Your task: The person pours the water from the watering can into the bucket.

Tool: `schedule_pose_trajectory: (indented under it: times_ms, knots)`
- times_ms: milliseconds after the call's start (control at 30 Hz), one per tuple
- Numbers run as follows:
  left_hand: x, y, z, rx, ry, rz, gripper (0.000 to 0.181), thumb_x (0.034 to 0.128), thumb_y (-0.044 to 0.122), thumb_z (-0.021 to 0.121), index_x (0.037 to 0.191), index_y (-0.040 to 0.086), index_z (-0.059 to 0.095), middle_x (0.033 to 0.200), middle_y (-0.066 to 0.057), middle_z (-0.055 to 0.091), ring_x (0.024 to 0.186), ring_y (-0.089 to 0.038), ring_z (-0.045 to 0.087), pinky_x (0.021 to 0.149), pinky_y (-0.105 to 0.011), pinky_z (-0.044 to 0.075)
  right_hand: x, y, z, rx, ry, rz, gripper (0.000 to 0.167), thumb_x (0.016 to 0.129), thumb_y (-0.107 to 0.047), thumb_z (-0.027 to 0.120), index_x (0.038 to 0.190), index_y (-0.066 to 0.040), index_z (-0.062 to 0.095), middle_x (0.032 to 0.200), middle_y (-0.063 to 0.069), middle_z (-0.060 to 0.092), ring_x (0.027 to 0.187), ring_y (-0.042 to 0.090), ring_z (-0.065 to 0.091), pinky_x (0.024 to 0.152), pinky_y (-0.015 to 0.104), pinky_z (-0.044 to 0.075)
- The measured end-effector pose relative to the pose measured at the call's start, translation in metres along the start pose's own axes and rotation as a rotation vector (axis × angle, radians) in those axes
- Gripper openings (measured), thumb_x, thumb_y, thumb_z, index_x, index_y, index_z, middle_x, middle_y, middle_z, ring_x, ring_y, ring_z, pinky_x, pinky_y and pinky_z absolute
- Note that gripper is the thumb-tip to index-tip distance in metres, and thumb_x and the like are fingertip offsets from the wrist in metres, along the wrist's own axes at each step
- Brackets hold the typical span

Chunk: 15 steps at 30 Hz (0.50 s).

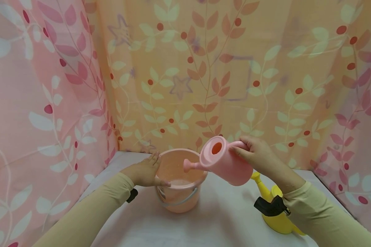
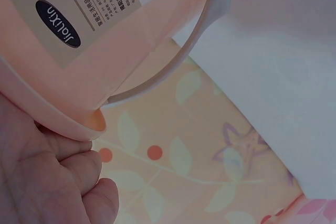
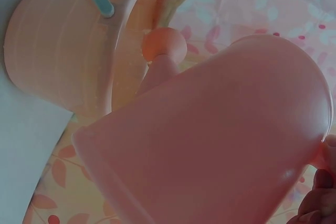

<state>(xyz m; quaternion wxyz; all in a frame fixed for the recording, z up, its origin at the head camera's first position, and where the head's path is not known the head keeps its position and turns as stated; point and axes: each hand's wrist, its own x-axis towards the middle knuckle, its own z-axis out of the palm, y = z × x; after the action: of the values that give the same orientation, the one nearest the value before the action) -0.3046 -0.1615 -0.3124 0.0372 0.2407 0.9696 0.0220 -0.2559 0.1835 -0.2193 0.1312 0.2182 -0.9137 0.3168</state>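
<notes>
In the head view, your right hand (image 1: 259, 151) is curled round the handle (image 1: 237, 144) of the pink can (image 1: 230, 168), which hangs above the desk (image 1: 228, 219), tipped left, its spout (image 1: 191, 165) over the right part of the bucket (image 1: 177, 193). Your left hand (image 1: 144, 171) lies spread on the bucket's left rim, thumb on the near side. If the pink can rolled in that one-handed hold, the spout could swing off the mouth and spill whatever is inside; I cannot tell if there is water. The yellow can (image 1: 276, 223) stands right and near, by your right wrist, so a dropped forearm might knock it over

In the left wrist view, your fingers are bent slightly under the rim, beside the bail (image 2: 157, 81). That looks like steadying rather than a firm grasp, so a heavy thumb could tip the bucket

In the right wrist view, the spout looks close to the rim; lowering the pink can too far could bump the bucket and push it left
</notes>
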Motion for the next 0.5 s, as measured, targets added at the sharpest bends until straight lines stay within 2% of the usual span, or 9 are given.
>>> schedule_pose_trajectory:
  times_ms: [500]
  knots:
    - [-0.0002,-0.0006,-0.0003,0.013,-0.009,-0.008,0.118,0.0702,0.081,0.041,0.142,-0.01,0.016,0.149,-0.027,0.006,0.138,-0.036,0.006,0.108,-0.049,0.017,-0.0009,0.0,0.0001,-0.004,0.001,0.006,0.032,0.085,-0.038,0.062,0.077,-0.008,0.052,0.063,0.003,0.045,0.066,0.02,0.048,0.054,0.029,0.044]
